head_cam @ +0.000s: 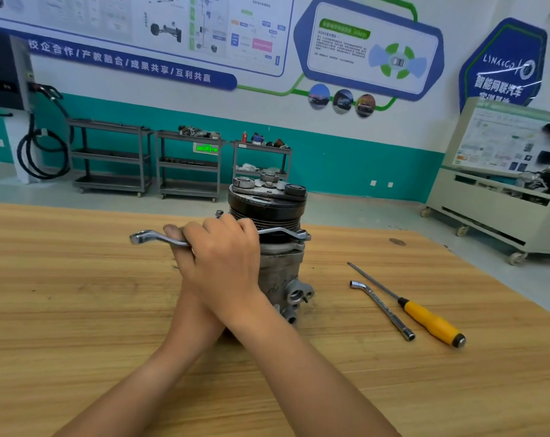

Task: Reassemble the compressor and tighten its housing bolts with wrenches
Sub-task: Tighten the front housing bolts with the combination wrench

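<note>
The two forearms cross low in the frame, rising from the bottom edge toward centre. The right hand (225, 257) lies uppermost, its grip closed: fingers curled over the shaft of a ring wrench (154, 238). The left hand (180, 263) sits beneath it, mostly covered. One digit shows behind the shaft, but whether its grip holds the wrench cannot be told.

The wrench lies level, its free ring left of the hands and its far ring at the flange on the compressor's right side. The compressor (281, 272) stands upright at frame centre on the wooden tabletop (78, 294), pulley uppermost.

Right of centre lie a socket wrench (384, 307) and, just beside it, a yellow-handled screwdriver (428, 321).

Beyond the tabletop, grey carts (110, 152) stand along the wall.
</note>
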{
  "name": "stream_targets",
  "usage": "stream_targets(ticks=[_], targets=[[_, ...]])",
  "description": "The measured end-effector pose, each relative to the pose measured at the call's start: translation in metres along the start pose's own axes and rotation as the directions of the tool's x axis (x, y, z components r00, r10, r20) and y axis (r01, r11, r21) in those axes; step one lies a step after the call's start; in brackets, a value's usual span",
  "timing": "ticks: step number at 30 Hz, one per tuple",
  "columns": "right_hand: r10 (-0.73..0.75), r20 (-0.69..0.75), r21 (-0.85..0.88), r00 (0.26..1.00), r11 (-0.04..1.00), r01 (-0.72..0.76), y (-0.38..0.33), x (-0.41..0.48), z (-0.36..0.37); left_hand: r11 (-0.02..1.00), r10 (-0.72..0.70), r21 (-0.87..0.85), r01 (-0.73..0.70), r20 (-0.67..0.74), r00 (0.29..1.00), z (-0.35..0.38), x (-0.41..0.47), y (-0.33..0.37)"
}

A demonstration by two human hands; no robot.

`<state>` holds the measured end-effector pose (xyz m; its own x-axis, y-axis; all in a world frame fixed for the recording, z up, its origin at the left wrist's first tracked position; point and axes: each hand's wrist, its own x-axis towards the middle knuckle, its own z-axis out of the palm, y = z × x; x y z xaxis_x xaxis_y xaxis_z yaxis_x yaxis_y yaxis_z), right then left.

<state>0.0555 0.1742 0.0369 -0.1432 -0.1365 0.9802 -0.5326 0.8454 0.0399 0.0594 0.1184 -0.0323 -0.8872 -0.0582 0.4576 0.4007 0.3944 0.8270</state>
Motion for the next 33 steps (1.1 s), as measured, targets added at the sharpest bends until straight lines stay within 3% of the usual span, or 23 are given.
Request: stream_targets(ticks=[3, 6, 8, 10, 13, 15, 17, 26, 33], targets=[[-0.009, -0.108, 0.126, 0.994, 0.992, 0.022, 0.001, 0.018, -0.006, 0.988, 0.154, 0.016, -0.154, -0.018, 0.988, 0.003, 0.007, 0.003], [0.145, -0.284, 0.435, 0.948, 0.900, -0.007, 0.002, 0.051, -0.032, 0.995, 0.097, -0.007, -0.097, -0.001, 0.995, 0.002, 0.010, 0.002], [0.425, -0.241, 0.764, 0.873, 0.638, -0.100, 0.012, 0.072, -0.057, 0.998, 0.064, 0.006, -0.064, -0.015, 0.998, 0.001, 0.008, 0.001], [0.662, -0.077, 0.939, 0.745, 0.299, -0.169, 0.038, 0.088, -0.080, 0.997, 0.082, 0.017, -0.082, -0.018, 0.996, 0.001, 0.007, 0.000], [0.817, 0.193, 0.966, 0.543, -0.060, -0.253, 0.090, 0.095, -0.100, 0.997, 0.076, 0.013, -0.076, -0.021, 0.997, 0.002, 0.008, 0.000], [0.842, 0.344, 0.929, 0.415, -0.243, -0.278, 0.117, 0.086, -0.102, 0.997, 0.071, 0.012, -0.071, -0.021, 0.997, 0.002, 0.007, 0.002], [0.829, 0.447, 0.892, 0.337, -0.383, -0.242, 0.136, 0.074, -0.097, 0.998, 0.070, 0.005, -0.070, -0.019, 0.997, 0.001, 0.007, 0.002], [0.700, 0.669, 0.743, 0.250, -0.633, -0.217, 0.171, 0.052, -0.060, 0.998, 0.069, 0.016, -0.069, -0.030, 0.997, 0.001, 0.006, 0.004], [0.550, 0.791, 0.608, 0.266, -0.755, -0.246, 0.185, 0.046, -0.043, 0.998, 0.063, 0.033, -0.062, -0.030, 0.998, 0.001, 0.005, 0.004]])
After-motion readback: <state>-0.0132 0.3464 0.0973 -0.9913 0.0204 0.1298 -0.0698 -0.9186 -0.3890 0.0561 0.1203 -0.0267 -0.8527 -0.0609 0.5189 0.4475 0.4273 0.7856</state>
